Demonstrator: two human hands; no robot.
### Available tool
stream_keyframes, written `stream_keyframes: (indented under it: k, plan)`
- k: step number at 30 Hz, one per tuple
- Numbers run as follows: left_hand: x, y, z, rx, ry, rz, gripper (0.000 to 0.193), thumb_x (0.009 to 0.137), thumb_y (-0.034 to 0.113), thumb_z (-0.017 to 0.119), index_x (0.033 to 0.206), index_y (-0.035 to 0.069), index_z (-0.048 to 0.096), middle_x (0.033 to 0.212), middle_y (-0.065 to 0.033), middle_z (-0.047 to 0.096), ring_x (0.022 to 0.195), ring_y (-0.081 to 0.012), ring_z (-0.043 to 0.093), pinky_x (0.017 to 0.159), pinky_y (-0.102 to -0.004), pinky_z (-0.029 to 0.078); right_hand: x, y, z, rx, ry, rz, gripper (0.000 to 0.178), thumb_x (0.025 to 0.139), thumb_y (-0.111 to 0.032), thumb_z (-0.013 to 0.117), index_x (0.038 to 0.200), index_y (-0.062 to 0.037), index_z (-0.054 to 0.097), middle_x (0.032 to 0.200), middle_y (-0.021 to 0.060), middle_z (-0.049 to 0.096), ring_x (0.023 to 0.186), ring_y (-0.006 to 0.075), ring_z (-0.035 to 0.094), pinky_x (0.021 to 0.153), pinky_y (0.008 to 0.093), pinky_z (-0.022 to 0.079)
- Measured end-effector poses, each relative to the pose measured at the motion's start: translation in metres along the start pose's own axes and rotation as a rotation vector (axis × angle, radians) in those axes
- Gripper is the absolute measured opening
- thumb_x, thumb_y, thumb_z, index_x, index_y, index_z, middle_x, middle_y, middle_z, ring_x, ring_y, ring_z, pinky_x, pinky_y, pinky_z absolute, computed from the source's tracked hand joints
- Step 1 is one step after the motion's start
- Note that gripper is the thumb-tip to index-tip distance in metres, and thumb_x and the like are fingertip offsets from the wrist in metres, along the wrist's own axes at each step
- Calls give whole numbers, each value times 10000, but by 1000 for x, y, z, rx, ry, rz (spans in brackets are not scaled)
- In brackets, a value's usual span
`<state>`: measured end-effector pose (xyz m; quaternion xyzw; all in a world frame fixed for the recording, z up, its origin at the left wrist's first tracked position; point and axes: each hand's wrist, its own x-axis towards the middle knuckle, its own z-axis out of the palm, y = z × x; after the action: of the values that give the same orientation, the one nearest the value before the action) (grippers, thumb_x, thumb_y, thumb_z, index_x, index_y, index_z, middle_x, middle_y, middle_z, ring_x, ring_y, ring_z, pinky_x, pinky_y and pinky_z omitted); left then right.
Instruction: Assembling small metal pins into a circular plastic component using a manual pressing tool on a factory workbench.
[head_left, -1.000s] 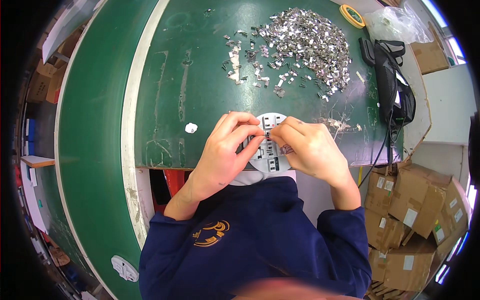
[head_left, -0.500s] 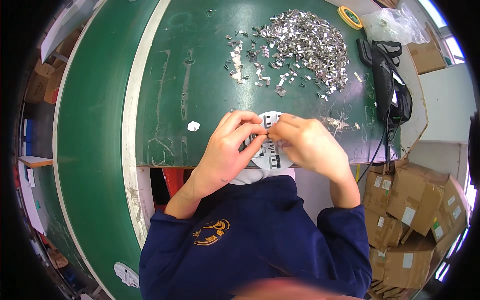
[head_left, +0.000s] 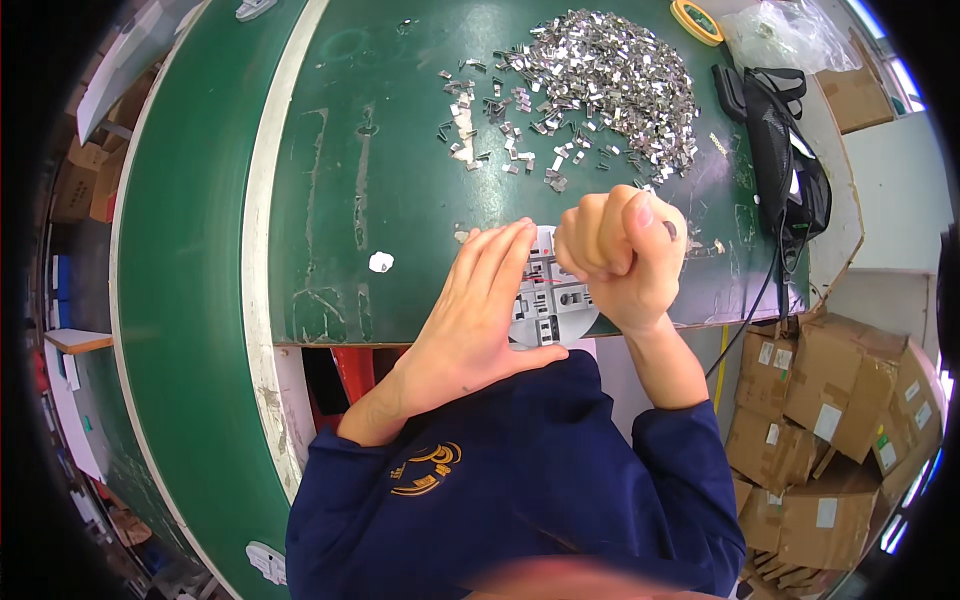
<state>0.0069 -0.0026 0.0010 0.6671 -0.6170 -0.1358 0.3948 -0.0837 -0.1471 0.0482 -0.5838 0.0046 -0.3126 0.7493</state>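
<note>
A round grey plastic plate (head_left: 580, 322) with raised slots and small dark and metal parts sits at the table's near edge. My left hand (head_left: 478, 300) holds its left side, fingers straight and together along the rim, thumb stretched along the near edge. Above the plate's right side, my right hand (head_left: 625, 255) is closed in a fist, thumb on top. A small dark spot shows by that thumb; whatever the fist holds, if anything, is hidden. Across the plate runs a thin red line (head_left: 545, 281), perhaps a wire.
A large heap of small metal clips (head_left: 620, 85) lies on the green table (head_left: 420, 220), with loose ones to its left. Yellow tape (head_left: 697, 22), a plastic bag (head_left: 790, 45) and a black bag (head_left: 790, 170) are at the right. Another round plate (head_left: 266, 562) lies on the green strip at left.
My hands have parted from their pinch over the plate. The left has flattened along the rim; the right has risen into a fist. Another plate has appeared at the strip's far end.
</note>
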Motion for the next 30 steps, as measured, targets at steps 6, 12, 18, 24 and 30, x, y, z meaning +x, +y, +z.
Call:
stream_keyframes:
  k: [6,12,18,24,30]
  plan:
    - [0,-1,0,-20,-12,-7,1104,655,378,892,1461,-96,306,1441,-248,406,1351,-404,386,1162,-526,286,-1,9,-2,208,-35,40,486,1060,-146,433,587,-36,398,522,10,393,465,92,315,446,290,259]
    - [0,-2,0,-13,-20,-13,1095,655,379,892,1460,-88,315,1443,-240,411,1339,-404,396,1152,-531,299,-1,10,2,80,-3,47,504,1071,-200,405,588,-60,368,505,1,359,455,88,278,436,289,242]
    - [-1,-6,1,48,-31,-4,1085,652,384,889,1458,-74,327,1449,-226,411,1339,-403,394,1145,-524,314,-1,20,13,-279,34,18,520,1082,-246,387,589,-93,323,509,15,364,443,100,265,419,297,226]
    - [-3,-3,4,21,26,-9,1083,647,387,887,1455,-73,334,1455,-223,410,1337,-400,398,1138,-491,336,7,-2,-4,-108,66,44,456,1048,-163,482,614,-65,384,544,31,437,448,104,342,431,297,263]
    - [-5,-2,5,26,49,-11,1126,618,380,910,1478,-66,335,1463,-219,431,1335,-402,418,1130,-485,342,42,6,-19,-1134,-143,-130,139,929,-89,644,837,12,619,725,97,583,619,201,590,578,327,467]
